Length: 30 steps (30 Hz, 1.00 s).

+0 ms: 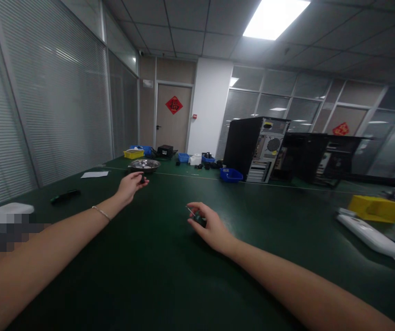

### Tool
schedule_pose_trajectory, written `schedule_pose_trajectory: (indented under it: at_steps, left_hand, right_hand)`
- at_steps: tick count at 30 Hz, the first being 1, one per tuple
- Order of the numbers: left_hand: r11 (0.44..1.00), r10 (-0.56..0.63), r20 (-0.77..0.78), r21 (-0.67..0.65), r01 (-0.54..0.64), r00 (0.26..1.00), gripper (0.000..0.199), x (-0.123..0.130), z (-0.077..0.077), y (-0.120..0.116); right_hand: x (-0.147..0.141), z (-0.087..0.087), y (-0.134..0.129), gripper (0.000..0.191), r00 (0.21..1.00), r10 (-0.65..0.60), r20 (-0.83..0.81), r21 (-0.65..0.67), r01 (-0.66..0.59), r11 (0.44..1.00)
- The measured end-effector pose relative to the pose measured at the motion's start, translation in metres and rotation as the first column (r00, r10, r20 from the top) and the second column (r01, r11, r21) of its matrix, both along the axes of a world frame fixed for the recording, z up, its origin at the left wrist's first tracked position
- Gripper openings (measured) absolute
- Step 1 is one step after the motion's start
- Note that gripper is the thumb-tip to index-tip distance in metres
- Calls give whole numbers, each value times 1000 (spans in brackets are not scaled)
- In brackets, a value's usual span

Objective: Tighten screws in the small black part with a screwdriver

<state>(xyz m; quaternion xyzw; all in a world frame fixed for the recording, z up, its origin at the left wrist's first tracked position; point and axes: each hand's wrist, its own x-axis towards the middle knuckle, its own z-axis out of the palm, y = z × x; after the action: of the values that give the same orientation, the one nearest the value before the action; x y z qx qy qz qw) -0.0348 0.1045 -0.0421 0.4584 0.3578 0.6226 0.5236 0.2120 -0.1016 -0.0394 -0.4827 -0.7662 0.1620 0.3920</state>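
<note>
My left hand (pixel 131 186) reaches forward over the green tabletop (pixel 169 266), its fingers closed on a small dark piece (pixel 142 178) whose kind I cannot make out. Just beyond that hand stands a round steel bowl (pixel 144 166). Nearer the middle, my right hand (pixel 211 225) is curled around a small screwdriver (pixel 200 219) with a dark handle. Its thin metal shaft points up and to the left, apart from the left hand. The palm and fingers hide part of the handle.
A dark tool-like object (pixel 65 196) and a white paper (pixel 94 174) lie at left. Behind are a blue bin (pixel 231 175) and a black computer case (pixel 243 145). A white power strip (pixel 373 236) and a yellow bin (pixel 376 209) sit at right.
</note>
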Motion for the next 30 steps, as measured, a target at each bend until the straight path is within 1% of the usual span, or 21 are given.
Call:
schedule_pose_trajectory:
  at_steps: [1,2,5,7,10,14,17,19,21,22,24,26,28,30]
  left_hand:
    - [996,84,52,-30,-83,995,17,-11,-1,9]
    - [990,137,70,-44,-134,988,17,-22,-2,15]
    - [969,240,87,-81,-233,967,16,-48,-4,25]
    - [956,282,86,-107,-273,956,16,-57,-3,26]
    - [950,295,77,-132,-284,952,17,-61,-1,26]
    - [961,251,52,-132,-243,967,19,-58,2,23]
    - [981,166,31,-109,-162,986,20,-48,1,18]
    - [992,86,16,-93,-84,996,19,-35,-2,12]
    - [997,-18,-22,-76,17,1000,19,-16,-5,1]
    - [992,-115,-75,-60,111,991,22,-6,-5,-7]
    - [957,-289,-158,-46,285,944,28,16,-5,-26]
    - [903,-428,-207,-58,425,880,26,36,-3,-49]
    - [848,-527,-227,-83,523,819,24,51,-1,-69]
    - [807,-590,-209,-113,580,780,24,60,0,-85]
  right_hand:
    - [0,0,0,32,1000,22,11,-3,-22,1000]
    - [0,0,0,29,999,43,24,-5,-43,999]
    - [0,-1,1,22,996,72,53,-8,-71,997]
    - [0,-1,1,22,996,69,55,-14,-69,998]
    - [0,0,0,26,997,72,40,-30,-70,997]
    - [1,3,-2,30,997,72,16,-58,-71,996]
    - [1,4,-2,32,998,62,-11,-90,-63,994]
    - [1,3,-1,31,999,41,-32,-98,-44,994]
    - [2,2,2,29,997,19,-69,-91,-25,996]
    - [3,0,3,28,995,11,-97,-89,-19,996]
    - [6,-3,7,28,988,-3,-157,-108,-14,994]
    - [10,-6,11,29,975,-32,-221,-144,-1,990]
    - [14,-9,15,31,958,-48,-284,-185,-5,983]
    - [16,-11,17,31,945,-37,-325,-219,-37,975]
